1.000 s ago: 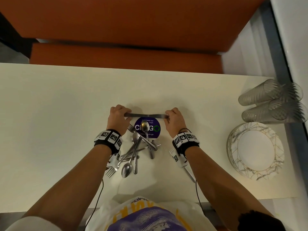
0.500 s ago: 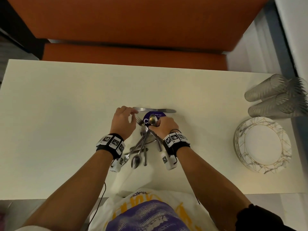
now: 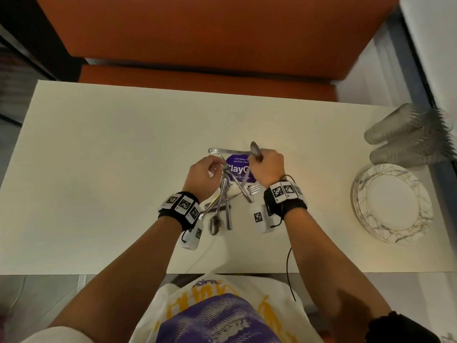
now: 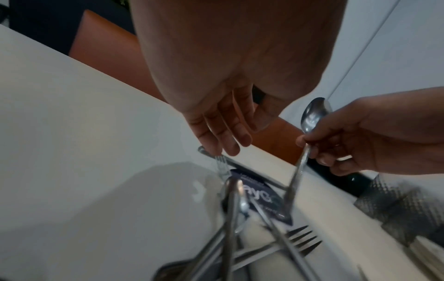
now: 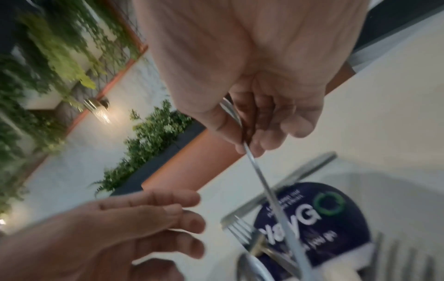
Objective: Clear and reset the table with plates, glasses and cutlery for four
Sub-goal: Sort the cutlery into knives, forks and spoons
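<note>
A heap of forks and spoons (image 3: 222, 201) lies mid-table, partly over a round purple sticker (image 3: 238, 169). My right hand (image 3: 262, 160) grips a spoon (image 3: 254, 148) by its handle, lifted with the bowl up; the spoon handle (image 5: 259, 171) slants down toward the heap. My left hand (image 3: 212, 167) hovers just left of it, its fingers (image 4: 223, 133) relaxed above a fork's tines (image 4: 222, 163) and holding nothing. One knife (image 3: 227, 151) lies flat crosswise beyond the sticker.
A stack of white marbled plates (image 3: 392, 203) sits at the table's right end, with ribbed glasses (image 3: 408, 142) lying on their sides just beyond it. An orange bench (image 3: 207, 78) runs along the far edge. The table (image 3: 99, 169) is cream-coloured.
Both hands have let go of the knife, which now lies beyond the sticker. My right hand took a spoon from the heap and raised it; my left hand stayed beside the heap.
</note>
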Tool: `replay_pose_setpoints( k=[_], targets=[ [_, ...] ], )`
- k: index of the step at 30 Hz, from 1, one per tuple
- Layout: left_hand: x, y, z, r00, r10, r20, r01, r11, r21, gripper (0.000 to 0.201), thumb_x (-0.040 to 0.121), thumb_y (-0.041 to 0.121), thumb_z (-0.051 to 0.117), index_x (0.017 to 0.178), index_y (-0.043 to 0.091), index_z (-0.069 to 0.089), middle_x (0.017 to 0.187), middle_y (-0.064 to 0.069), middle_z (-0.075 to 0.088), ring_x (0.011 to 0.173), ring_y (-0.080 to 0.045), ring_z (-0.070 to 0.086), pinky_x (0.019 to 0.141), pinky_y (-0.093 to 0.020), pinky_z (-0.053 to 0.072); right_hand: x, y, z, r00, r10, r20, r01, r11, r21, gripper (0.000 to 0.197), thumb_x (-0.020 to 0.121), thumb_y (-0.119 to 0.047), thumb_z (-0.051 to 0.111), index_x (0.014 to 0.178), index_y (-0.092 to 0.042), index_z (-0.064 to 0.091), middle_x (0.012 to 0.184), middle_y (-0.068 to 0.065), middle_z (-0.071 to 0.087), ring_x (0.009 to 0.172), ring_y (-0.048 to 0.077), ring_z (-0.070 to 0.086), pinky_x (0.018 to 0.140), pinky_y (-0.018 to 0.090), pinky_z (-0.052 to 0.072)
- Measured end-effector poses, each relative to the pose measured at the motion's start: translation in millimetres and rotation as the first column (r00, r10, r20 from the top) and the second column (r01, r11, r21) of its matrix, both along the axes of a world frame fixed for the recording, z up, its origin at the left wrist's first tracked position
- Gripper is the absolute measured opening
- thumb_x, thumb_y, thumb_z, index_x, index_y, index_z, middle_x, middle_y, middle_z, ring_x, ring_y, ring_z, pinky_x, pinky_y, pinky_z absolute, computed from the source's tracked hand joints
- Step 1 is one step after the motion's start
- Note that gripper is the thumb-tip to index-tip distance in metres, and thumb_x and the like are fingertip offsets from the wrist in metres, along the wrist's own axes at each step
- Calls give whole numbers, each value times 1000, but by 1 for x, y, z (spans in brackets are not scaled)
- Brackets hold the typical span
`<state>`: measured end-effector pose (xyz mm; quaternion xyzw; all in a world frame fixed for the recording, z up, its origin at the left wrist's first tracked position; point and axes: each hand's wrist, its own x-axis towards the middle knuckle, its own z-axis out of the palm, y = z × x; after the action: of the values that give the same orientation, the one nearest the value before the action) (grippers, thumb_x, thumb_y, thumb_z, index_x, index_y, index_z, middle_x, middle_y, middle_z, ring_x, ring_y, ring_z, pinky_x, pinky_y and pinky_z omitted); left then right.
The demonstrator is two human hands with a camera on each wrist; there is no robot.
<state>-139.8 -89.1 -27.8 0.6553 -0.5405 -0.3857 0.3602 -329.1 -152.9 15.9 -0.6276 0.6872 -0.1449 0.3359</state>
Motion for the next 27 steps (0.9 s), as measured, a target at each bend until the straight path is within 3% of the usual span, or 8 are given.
replay_pose_setpoints(
  k=[3, 5, 7, 11, 15, 20, 23, 27],
  targets=[
    [-11, -2, 19, 988, 14, -153, 2, 994, 107, 21, 101, 15, 59, 117, 19, 72, 105, 5, 77, 100, -7, 70, 86, -15, 54, 11, 2, 17, 993, 46, 106, -44, 999, -13, 31, 95, -26, 64, 82, 1, 72, 76, 14, 71, 70, 28, 64, 63, 31, 50],
    [-16, -2, 29, 960, 19, -280, 34, 982, 185, 24, 102, 16, 57, 122, 19, 69, 101, 3, 79, 98, -11, 74, 88, -23, 56, 20, 8, 23, 978, 92, 185, -92, 996, -11, 30, 95, -28, 66, 85, 0, 73, 80, 16, 72, 71, 27, 65, 66, 33, 51],
    [-17, 1, 35, 914, 41, -403, 49, 976, 211, 25, 102, 11, 53, 122, 13, 68, 90, -2, 78, 85, -19, 76, 79, -32, 59, 30, 15, 22, 954, 114, 279, -123, 992, 15, 22, 95, -23, 67, 94, -2, 75, 82, 14, 74, 69, 22, 67, 67, 32, 53],
    [-6, 19, 32, 902, 113, -416, -12, 971, 238, 28, 100, 0, 47, 112, 7, 71, 63, -2, 60, 51, -11, 52, 52, -19, 42, 47, 31, 8, 941, 132, 313, -142, 990, 9, 20, 91, -25, 69, 104, -12, 75, 84, 6, 74, 77, 20, 69, 78, 39, 58],
    [17, 42, 12, 910, 226, -347, -114, 942, 314, 36, 93, 3, 47, 107, 20, 75, 60, 5, 54, 55, -14, 42, 55, -27, 36, 45, 46, -11, 959, 142, 245, -147, 989, 2, 27, 95, -15, 60, 120, -15, 71, 101, 1, 73, 93, 16, 68, 88, 34, 56],
    [38, 68, -4, 886, 339, -318, -182, 883, 433, 30, 88, 4, 49, 101, 15, 74, 66, -4, 59, 55, -21, 46, 54, -31, 36, 40, 71, -37, 928, 373, 19, -373, 925, 67, 27, 97, -5, 53, 109, -14, 75, 110, 2, 71, 92, 11, 61, 84, 22, 52],
    [42, 79, -7, 862, 399, -313, -214, 846, 489, 29, 97, 3, 46, 105, 13, 72, 67, -3, 57, 50, -16, 43, 43, -24, 31, 42, 79, -53, 867, 485, -118, -475, 874, 100, 29, 89, -3, 63, 107, -22, 75, 107, 1, 66, 95, 15, 60, 90, 35, 56],
    [43, 86, -5, 851, 423, -311, -224, 829, 513, 31, 97, -2, 42, 109, 6, 70, 66, -5, 55, 42, -11, 40, 35, -17, 27, 47, 83, -59, 737, 606, -300, -596, 791, 135, 30, 86, -11, 70, 110, -29, 70, 118, 3, 58, 112, 24, 51, 94, 43, 51]
  ],
)
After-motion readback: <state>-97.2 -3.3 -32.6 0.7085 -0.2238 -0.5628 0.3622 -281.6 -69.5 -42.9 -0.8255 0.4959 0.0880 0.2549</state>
